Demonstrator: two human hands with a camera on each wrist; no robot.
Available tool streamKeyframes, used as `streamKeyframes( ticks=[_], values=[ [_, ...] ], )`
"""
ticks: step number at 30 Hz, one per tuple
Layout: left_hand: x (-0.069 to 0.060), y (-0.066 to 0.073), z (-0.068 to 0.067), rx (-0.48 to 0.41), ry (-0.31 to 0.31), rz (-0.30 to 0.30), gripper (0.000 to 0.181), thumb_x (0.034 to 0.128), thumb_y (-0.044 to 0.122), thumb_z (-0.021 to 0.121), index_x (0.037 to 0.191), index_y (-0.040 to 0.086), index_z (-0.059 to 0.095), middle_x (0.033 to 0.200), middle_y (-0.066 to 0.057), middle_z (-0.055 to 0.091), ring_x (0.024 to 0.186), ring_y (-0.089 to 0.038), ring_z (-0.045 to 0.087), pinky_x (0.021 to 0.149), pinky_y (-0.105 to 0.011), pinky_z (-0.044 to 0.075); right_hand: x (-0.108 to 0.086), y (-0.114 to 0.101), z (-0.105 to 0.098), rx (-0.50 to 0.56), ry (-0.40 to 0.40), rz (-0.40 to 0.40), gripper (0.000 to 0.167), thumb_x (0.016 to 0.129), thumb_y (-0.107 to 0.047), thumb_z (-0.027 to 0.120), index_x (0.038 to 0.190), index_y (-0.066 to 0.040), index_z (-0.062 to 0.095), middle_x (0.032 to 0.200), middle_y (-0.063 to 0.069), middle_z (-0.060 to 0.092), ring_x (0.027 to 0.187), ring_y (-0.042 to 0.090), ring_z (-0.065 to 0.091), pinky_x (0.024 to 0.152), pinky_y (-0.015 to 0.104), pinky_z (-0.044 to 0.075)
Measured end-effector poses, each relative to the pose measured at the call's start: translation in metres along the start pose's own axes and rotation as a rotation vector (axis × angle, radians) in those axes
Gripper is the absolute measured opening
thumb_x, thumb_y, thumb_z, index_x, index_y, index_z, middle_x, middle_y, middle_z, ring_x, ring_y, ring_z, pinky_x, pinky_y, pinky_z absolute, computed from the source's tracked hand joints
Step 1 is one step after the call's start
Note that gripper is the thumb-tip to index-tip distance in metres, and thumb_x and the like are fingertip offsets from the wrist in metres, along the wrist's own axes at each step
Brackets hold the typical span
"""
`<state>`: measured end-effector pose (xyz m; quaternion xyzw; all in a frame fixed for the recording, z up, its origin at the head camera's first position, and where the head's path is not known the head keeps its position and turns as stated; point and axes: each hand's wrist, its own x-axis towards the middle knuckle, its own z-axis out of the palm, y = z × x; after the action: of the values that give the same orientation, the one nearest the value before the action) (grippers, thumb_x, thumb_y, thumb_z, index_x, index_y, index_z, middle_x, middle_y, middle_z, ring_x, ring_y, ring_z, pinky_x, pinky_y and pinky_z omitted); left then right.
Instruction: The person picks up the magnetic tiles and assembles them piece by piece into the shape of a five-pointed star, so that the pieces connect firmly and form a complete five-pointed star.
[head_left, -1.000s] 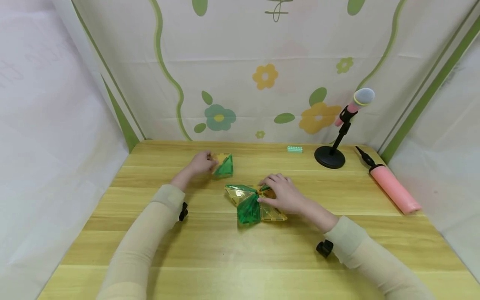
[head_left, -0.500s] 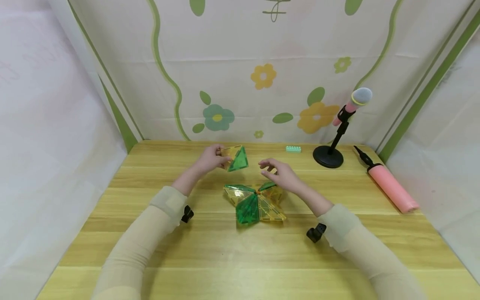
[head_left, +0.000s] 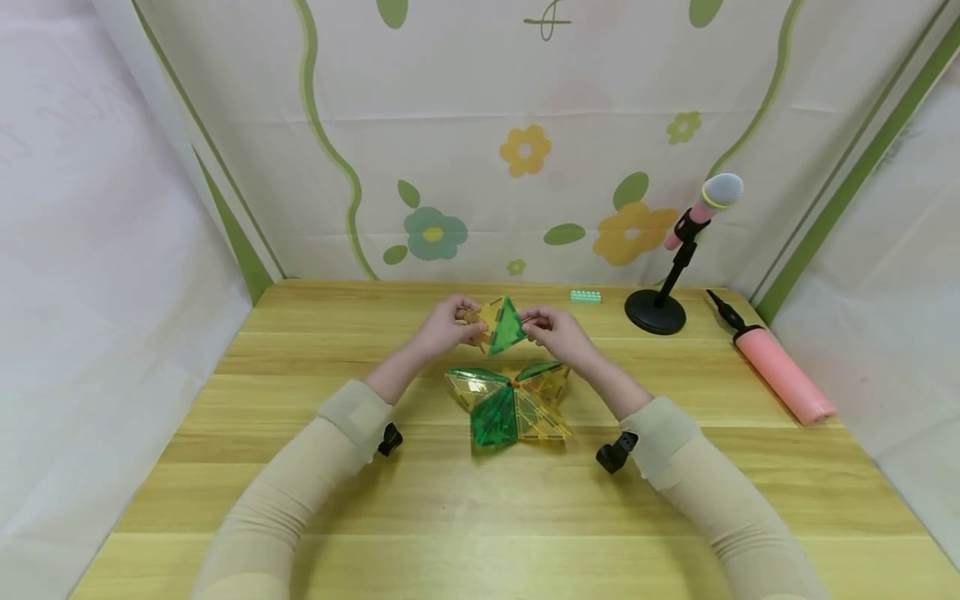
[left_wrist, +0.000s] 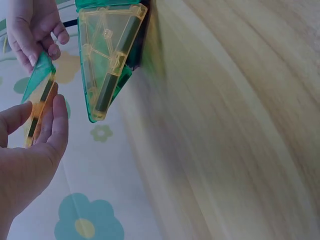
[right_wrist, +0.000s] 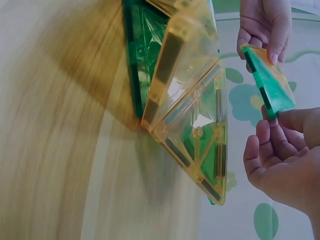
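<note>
Above the table, my left hand (head_left: 448,327) pinches the orange side of a small piece of joined see-through magnetic tiles (head_left: 507,327), one part orange and one part green. At its green corner, my right hand (head_left: 561,337) grips the same piece between thumb and fingers. The right wrist view shows the green tile (right_wrist: 272,90) with the right thumb against its lower end. Just below both hands, a star-like build of green and orange magnetic tiles (head_left: 495,419) stands on the table, touched by neither hand. Its raised triangular faces show close up in the left wrist view.
A wooden table (head_left: 450,517) lies under everything. Toward the back are a small mint toy brick (head_left: 586,297) and a toy microphone (head_left: 720,193) on a black stand (head_left: 656,312). A pink hand pump (head_left: 783,375) lies at the right. A flower-printed cloth (head_left: 465,150) encloses the back.
My left hand has lifted the joined tiles off the table and carried them right. The right hand has left the star-like build, moved up, and taken hold of the green corner.
</note>
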<state>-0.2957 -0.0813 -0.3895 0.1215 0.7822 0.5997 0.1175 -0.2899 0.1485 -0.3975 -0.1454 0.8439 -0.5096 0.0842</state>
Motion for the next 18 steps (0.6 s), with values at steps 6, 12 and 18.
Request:
streamKeyframes(
  ticks=[6, 12, 18],
  values=[
    [0.003, -0.006, 0.0, 0.104, -0.007, 0.047, 0.027, 0.0914, 0.008, 0.062, 0.114, -0.005, 0.057, 0.098, -0.013, 0.061, 0.085, -0.021, 0.063, 0.081, -0.041, 0.054, 0.0, 0.004, -0.002, -0.013, -0.004, -0.002, 0.023, 0.098, -0.009, 0.049, 0.117, -0.001, 0.059, 0.108, 0.019, 0.062, 0.096, 0.039, 0.058, 0.085, 0.056, 0.046],
    [0.011, -0.014, 0.005, 0.206, -0.015, 0.073, 0.02, 0.092, 0.009, 0.061, 0.109, 0.0, 0.06, 0.099, -0.013, 0.063, 0.085, -0.021, 0.062, 0.078, -0.039, 0.054, 0.006, 0.016, -0.007, 0.006, -0.079, 0.032, 0.027, 0.099, -0.01, 0.047, 0.122, 0.003, 0.056, 0.106, 0.017, 0.062, 0.094, 0.037, 0.058, 0.081, 0.049, 0.051],
    [0.018, -0.023, 0.014, 0.252, -0.047, 0.058, 0.019, 0.0922, 0.007, 0.06, 0.11, 0.0, 0.059, 0.098, -0.012, 0.063, 0.087, -0.02, 0.061, 0.074, -0.03, 0.053, 0.014, 0.029, -0.013, 0.002, -0.187, 0.089, 0.028, 0.099, -0.011, 0.047, 0.123, 0.002, 0.055, 0.099, 0.012, 0.062, 0.087, 0.03, 0.06, 0.076, 0.041, 0.053]
  ],
)
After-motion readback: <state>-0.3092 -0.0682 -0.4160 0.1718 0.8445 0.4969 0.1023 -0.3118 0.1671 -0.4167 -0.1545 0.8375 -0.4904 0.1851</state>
